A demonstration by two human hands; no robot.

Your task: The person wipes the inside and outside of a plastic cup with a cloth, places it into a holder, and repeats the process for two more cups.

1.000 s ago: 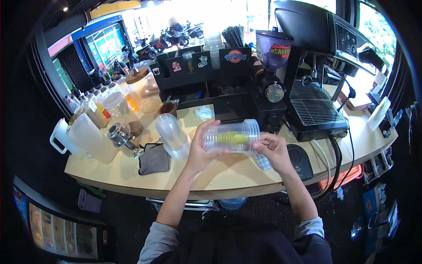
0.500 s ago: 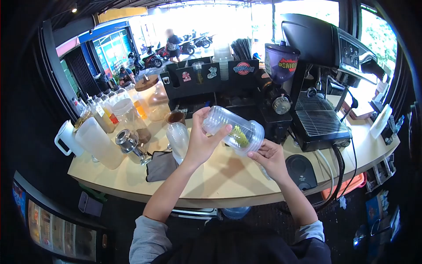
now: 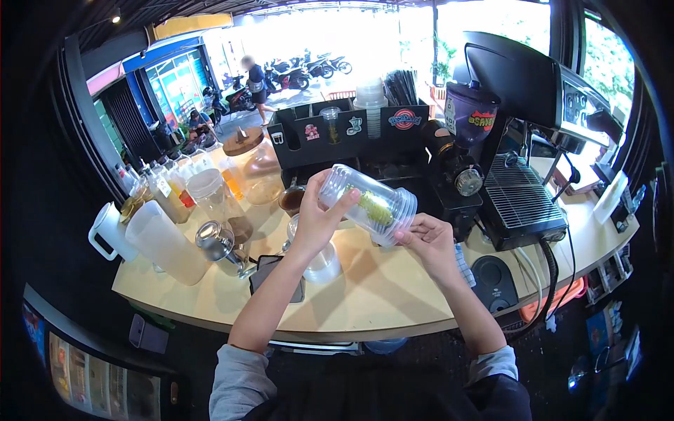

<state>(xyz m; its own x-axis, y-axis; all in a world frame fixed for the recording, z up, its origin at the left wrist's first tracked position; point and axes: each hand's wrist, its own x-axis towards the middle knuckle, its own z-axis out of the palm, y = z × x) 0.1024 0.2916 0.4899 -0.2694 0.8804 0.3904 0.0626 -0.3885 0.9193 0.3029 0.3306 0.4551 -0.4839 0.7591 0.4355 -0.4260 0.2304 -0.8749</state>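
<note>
My left hand (image 3: 322, 216) is closed around the base end of a stack of clear plastic cups (image 3: 358, 184), tilted on its side above the counter. A green print shows on the cup wall. My right hand (image 3: 430, 243) pinches the rims at the stack's lower right end, where several rims lie close together. Below my left wrist stand clear plastic cups (image 3: 324, 266), partly hidden by my arm. Beside them lies a dark grey cloth (image 3: 286, 286), and behind my left hand is a container of brown liquid (image 3: 290, 202).
A metal pot (image 3: 213, 242), a tall frosted pitcher (image 3: 165, 242) and several bottles (image 3: 167, 182) crowd the left. On the right stand a coffee grinder (image 3: 467, 126) and an espresso machine (image 3: 519, 203). A black organizer (image 3: 351, 137) stands behind. Outside, a person (image 3: 256, 84) walks past motorbikes.
My head view has shifted, so the counter items appear further right and lower. The cup stack has turned slightly in my hands. The person outside has moved left in view.
</note>
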